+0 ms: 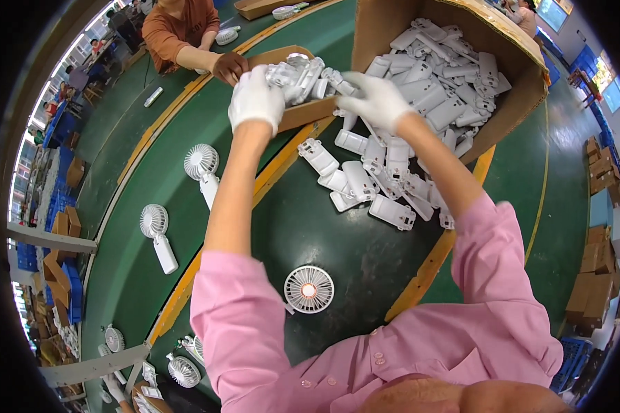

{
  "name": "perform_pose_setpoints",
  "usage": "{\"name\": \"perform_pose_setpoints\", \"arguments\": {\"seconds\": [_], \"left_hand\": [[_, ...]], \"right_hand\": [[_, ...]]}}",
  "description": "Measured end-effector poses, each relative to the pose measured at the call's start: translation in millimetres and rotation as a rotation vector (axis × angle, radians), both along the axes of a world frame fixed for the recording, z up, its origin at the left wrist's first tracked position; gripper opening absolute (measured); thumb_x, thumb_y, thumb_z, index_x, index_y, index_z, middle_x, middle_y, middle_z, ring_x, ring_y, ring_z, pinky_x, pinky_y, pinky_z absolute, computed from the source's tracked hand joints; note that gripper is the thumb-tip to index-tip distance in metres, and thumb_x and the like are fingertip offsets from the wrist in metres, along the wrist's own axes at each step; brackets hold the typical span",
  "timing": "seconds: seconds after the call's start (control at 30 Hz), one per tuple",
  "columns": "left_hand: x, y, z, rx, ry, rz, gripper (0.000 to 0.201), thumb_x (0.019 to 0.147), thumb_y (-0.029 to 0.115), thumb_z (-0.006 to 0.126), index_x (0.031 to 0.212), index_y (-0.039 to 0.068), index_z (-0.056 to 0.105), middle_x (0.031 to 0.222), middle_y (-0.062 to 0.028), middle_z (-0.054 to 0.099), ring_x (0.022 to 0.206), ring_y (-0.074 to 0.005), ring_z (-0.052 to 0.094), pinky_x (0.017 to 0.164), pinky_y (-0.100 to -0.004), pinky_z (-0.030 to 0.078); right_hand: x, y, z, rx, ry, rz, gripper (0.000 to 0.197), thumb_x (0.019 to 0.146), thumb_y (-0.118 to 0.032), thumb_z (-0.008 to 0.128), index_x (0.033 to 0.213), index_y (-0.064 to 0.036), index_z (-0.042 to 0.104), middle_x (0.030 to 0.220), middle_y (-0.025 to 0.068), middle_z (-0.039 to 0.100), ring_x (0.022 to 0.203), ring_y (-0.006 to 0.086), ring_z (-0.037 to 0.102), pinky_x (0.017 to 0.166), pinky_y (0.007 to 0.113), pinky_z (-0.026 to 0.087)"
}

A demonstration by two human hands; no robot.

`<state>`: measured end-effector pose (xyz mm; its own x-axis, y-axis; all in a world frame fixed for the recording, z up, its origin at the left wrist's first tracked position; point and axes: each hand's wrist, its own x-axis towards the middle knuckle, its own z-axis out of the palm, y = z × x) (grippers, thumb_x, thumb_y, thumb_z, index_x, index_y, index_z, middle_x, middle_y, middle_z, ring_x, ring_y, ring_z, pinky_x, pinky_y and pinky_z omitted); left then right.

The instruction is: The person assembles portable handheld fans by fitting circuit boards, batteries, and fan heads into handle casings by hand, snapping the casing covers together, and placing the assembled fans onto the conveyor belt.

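Note:
Both my hands wear white gloves. My left hand (256,100) is closed at the near left side of a small open cardboard box (315,114), its fingertips hidden. Across the box's right end, my right hand (375,102) curls with thumb and fingers at the corner, close to a white plastic part. White and clear plastic parts (296,74) fill this box. Just below my right hand lies a loose heap of white plastic casings (362,180). A round white fan (309,289) with an orange ring rests on the green table, nearer to me.
A large carton (510,117) of white casings stands far right. Another person's hand (229,67) touches the small box's far left. White handheld fans (201,162) lie along the green belt (127,241), and yellow strips (420,279) edge the table. A metal bar (96,365) crosses lower left.

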<state>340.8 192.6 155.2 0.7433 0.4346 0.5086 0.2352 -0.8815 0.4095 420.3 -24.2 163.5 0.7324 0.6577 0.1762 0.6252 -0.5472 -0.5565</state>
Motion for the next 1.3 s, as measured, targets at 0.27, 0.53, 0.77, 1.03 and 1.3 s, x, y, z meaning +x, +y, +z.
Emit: {"name": "perform_pose_setpoints", "arguments": {"seconds": [0.27,0.53,0.77,1.03,1.3], "left_hand": [[-77,-63,-68,-0.191,0.515,-0.287,0.089,0.076,0.052,0.064,0.141,0.001,0.033,0.135,-0.0273,0.044,0.126,-0.0378,0.044,0.105,-0.0398,0.035],[-65,-105,-112,-0.294,0.308,-0.443,0.095,0.070,0.046,0.070,0.144,0.004,0.026,0.146,-0.0226,0.030,0.135,-0.0383,0.029,0.112,-0.0430,0.023],[-57,-143,-111,-0.599,0.217,-0.414,0.078,0.078,0.045,0.062,0.141,0.006,0.036,0.134,-0.0236,0.045,0.119,-0.0394,0.049,0.100,-0.0404,0.039],[-49,-143,-104,-1.076,0.004,-0.403,0.049,0.086,0.030,0.062,0.123,0.000,0.051,0.106,-0.0121,0.064,0.092,-0.0188,0.060,0.083,-0.0314,0.046],[-57,-129,-75,-1.340,-0.297,-0.438,0.050,0.087,0.019,0.063,0.130,0.001,0.046,0.102,-0.0037,0.060,0.087,-0.0096,0.056,0.078,-0.0244,0.047]], "right_hand": [[-104,-212,-64,-0.117,-0.190,-0.242,0.075,0.062,-0.029,0.078,0.127,-0.0015,0.052,0.125,0.0197,0.054,0.117,0.0368,0.050,0.100,0.040,0.041],[-125,-183,-108,-0.094,-0.175,-0.149,0.109,0.048,-0.035,0.087,0.138,-0.0015,0.036,0.135,0.0253,0.041,0.125,0.0427,0.040,0.105,0.044,0.034],[-121,-110,-125,0.084,-0.138,-0.127,0.116,0.048,-0.040,0.086,0.143,-0.0046,0.029,0.138,0.0233,0.038,0.121,0.0402,0.043,0.100,0.045,0.036],[-114,-73,-129,0.451,0.067,-0.111,0.116,0.049,-0.030,0.087,0.144,-0.0012,0.026,0.142,0.0247,0.032,0.133,0.0405,0.032,0.109,0.043,0.032],[-117,-41,-98,0.567,0.061,-0.057,0.112,0.051,-0.022,0.085,0.143,0.0031,0.027,0.138,0.0237,0.038,0.127,0.0348,0.042,0.105,0.040,0.036]]}}
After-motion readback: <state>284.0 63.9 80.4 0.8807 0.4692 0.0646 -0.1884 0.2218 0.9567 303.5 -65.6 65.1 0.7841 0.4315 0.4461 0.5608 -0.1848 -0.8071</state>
